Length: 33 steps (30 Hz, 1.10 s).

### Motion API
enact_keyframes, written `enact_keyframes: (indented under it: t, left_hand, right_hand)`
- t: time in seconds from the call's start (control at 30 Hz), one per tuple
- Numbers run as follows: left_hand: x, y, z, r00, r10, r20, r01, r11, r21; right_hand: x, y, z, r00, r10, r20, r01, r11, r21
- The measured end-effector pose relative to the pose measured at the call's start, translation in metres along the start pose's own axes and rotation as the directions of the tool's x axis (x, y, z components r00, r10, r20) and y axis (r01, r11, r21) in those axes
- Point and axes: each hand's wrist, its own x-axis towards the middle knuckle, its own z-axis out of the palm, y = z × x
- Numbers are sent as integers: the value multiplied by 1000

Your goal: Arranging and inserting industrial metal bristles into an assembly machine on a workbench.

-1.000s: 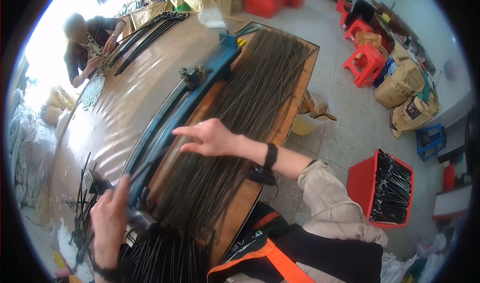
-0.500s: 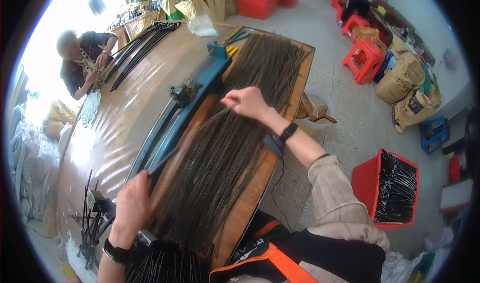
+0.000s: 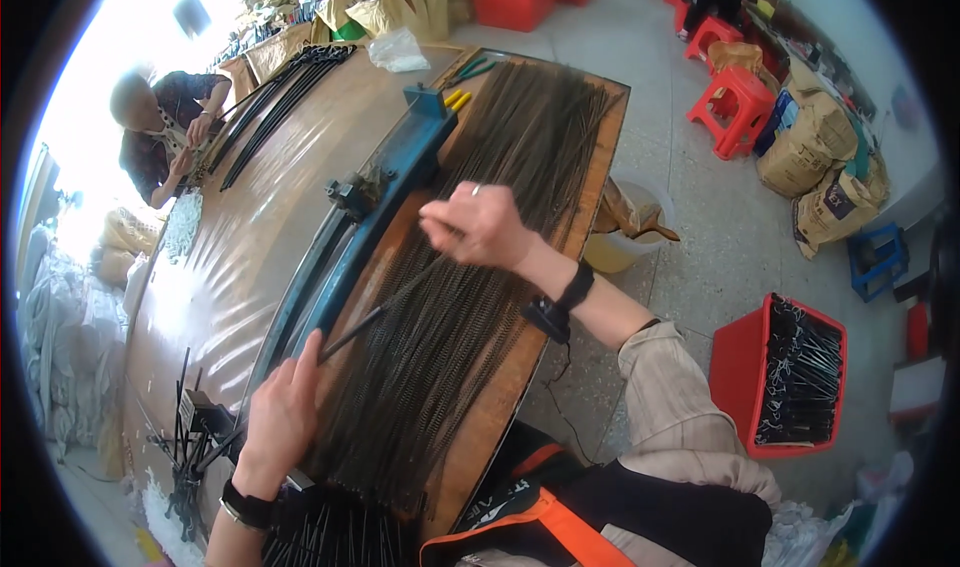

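My left hand (image 3: 285, 412) is closed round a thin black tube (image 3: 352, 335) that slants up and to the right. From the tube's upper end runs a thin dark coil spring (image 3: 415, 282), which reaches the underside of my right hand (image 3: 480, 229). That hand has its fingers curled together and slightly smeared; its exact grip on the spring is partly hidden. Below both hands lies a wide layer of long dark springs (image 3: 430, 367) on the wooden table (image 3: 490, 407). Left of the springs stands a long blue metal fixture (image 3: 385, 207) with a small clamp block (image 3: 355, 195).
Black rods with fittings (image 3: 185, 457) stand at the near left. Pliers (image 3: 472, 70) and a plastic bag (image 3: 398, 51) lie at the table's far end. Across the table a person (image 3: 165, 127) handles rods. A red crate of black parts (image 3: 735, 387) and a bucket (image 3: 625, 252) stand on the right.
My right hand has moved slightly down, nearer my left hand, and the exposed spring between them is shorter. My left hand has shifted slightly right.
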Motion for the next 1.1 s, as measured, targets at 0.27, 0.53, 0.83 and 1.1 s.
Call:
enact_keyframes:
  t: [0.27, 0.53, 0.83, 1.1]
  left_hand:
    - [-6, -11, 5, 993, -94, 67, 97, 994, -50]
    - [-74, -67, -36, 938, -138, -318, 186, 975, 123]
    - [-125, -38, -53, 944, -324, -64, 329, 938, 111]
    - [-183, -53, -59, 890, -312, -331, 341, 940, 30]
  right_hand:
    - [-44, 15, 23, 931, 269, 247, -252, 963, -98]
    - [-23, -75, 21, 718, 312, 622, -694, 385, 608]
    - [-8, -127, 56, 931, 257, 261, -359, 776, 519]
    - [0, -158, 64, 882, 203, 425, -464, 535, 706]
